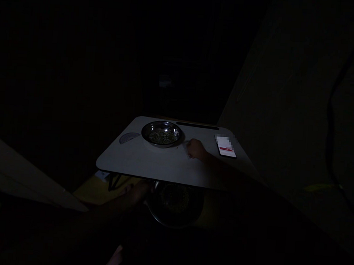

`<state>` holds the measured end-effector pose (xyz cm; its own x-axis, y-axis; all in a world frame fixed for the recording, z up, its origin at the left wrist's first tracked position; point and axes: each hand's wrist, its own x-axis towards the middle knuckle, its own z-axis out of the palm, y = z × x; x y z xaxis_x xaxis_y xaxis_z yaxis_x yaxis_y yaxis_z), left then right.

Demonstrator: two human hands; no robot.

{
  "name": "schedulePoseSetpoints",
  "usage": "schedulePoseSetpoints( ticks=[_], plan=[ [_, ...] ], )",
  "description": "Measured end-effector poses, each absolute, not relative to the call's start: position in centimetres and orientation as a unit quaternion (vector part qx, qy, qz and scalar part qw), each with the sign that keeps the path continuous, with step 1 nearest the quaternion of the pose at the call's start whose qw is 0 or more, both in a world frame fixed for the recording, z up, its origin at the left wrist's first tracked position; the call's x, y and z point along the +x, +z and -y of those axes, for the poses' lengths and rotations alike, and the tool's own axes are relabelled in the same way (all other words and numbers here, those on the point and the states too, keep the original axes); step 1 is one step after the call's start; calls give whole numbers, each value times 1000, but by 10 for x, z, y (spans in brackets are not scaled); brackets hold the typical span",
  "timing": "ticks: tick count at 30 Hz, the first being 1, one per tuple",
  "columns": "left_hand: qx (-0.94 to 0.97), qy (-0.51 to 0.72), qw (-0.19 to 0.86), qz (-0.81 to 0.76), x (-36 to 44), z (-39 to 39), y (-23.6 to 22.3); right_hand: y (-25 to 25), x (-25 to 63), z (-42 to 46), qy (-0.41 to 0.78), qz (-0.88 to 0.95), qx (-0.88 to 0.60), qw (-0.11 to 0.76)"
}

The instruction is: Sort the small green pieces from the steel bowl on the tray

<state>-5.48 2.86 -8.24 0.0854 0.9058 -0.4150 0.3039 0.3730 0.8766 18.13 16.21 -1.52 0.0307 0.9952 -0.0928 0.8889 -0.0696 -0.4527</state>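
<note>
My right hand [196,149] is closed and rests on the white table top [150,163]. By its fingertips lies a pale, thin piece [185,147], too dim to name; the fingers seem to pinch it. To the left of that hand stands a shiny steel bowl [161,144] with small greenish pieces inside. Below the table's near edge is a second, larger steel bowl [170,224], also with small greenish bits in it. My left hand [142,188] is closed at this lower bowl's left rim, its fingers partly lost in shadow.
A lit phone [227,147] lies on the table's right side. A dark slot [197,126] runs along the far edge. A grey rounded print [129,137] marks the left side. A dark folding leg [111,182] shows below. A wall [287,116] rises at right; the room is very dark.
</note>
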Motion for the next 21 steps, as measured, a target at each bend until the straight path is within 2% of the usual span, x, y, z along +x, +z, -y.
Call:
schedulePoseSetpoints(
  ticks=[13, 21],
  plan=[
    [482, 279, 568, -606, -52, -24, -72, -24, 213, -177, 156, 656, -723, 151],
    [492, 293, 555, -603, -53, -25, -76, -15, 218, -171, 173, 653, -724, 140]
  ],
)
